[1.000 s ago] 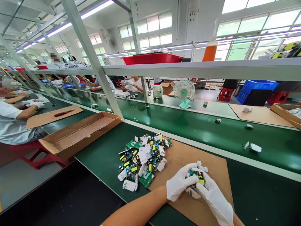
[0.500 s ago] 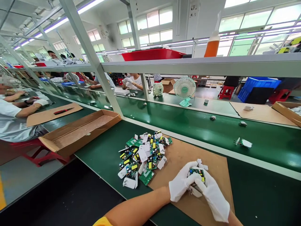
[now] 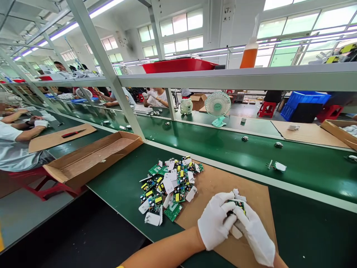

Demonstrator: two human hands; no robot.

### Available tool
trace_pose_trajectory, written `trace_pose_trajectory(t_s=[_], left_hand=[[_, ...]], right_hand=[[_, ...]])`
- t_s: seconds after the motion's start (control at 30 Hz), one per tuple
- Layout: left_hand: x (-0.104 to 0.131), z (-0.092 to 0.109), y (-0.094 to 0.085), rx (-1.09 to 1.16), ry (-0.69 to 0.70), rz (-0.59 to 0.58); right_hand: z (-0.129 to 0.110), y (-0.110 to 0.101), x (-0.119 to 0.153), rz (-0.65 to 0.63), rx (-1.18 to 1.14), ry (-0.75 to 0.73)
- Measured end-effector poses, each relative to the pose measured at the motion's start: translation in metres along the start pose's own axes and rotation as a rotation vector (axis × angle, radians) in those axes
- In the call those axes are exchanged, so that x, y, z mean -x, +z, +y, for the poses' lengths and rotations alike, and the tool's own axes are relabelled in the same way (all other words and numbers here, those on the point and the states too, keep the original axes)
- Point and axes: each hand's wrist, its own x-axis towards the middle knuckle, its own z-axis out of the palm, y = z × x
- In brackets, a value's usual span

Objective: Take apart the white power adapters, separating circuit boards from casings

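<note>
Both hands wear white gloves above a brown cardboard sheet (image 3: 220, 178). Between them is a green circuit board (image 3: 238, 203) with yellow parts, mostly covered by fingers. My left hand (image 3: 216, 219) closes on the board's left side, and my right hand (image 3: 255, 230) grips it from the right. White plastic pieces (image 3: 238, 194) show just beyond the fingertips, and another white piece (image 3: 236, 231) lies below the hands. To the left rests a heap of circuit boards with white plug covers (image 3: 169, 184), partly on the cardboard.
A green conveyor belt (image 3: 206, 137) carries small assemblies, one with a white cover (image 3: 279, 166). An open cardboard tray (image 3: 95, 156) sits left, near a co-worker's gloved hand (image 3: 41, 123). Beyond the belt stands a fan (image 3: 218, 105). A shelf (image 3: 223, 80) crosses above.
The assemblies on the belt have shifted left, and another has appeared at the right edge. My left hand's fingers have moved over the board, hiding more of it.
</note>
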Motion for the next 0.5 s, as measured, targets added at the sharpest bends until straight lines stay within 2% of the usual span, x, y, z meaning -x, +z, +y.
trace_pose_trajectory(t_s=[0.1, 0.17, 0.33, 0.5], left_hand=[[-0.0023, 0.0035, -0.0031, 0.060, -0.037, 0.027], [-0.0031, 0.0043, -0.0035, 0.024, -0.017, 0.004], [-0.0014, 0.0030, -0.0016, 0.023, 0.018, -0.015], [-0.0012, -0.0007, -0.0007, 0.327, -0.046, 0.025]], right_hand=[[-0.0037, 0.0002, 0.0005, -0.112, -0.313, 0.091], [-0.0046, 0.0015, 0.0002, -0.101, -0.379, 0.120], [-0.0030, 0.0018, 0.0008, 0.007, -0.196, 0.046], [-0.0039, -0.0025, 0.0028, -0.036, -0.098, -0.022]])
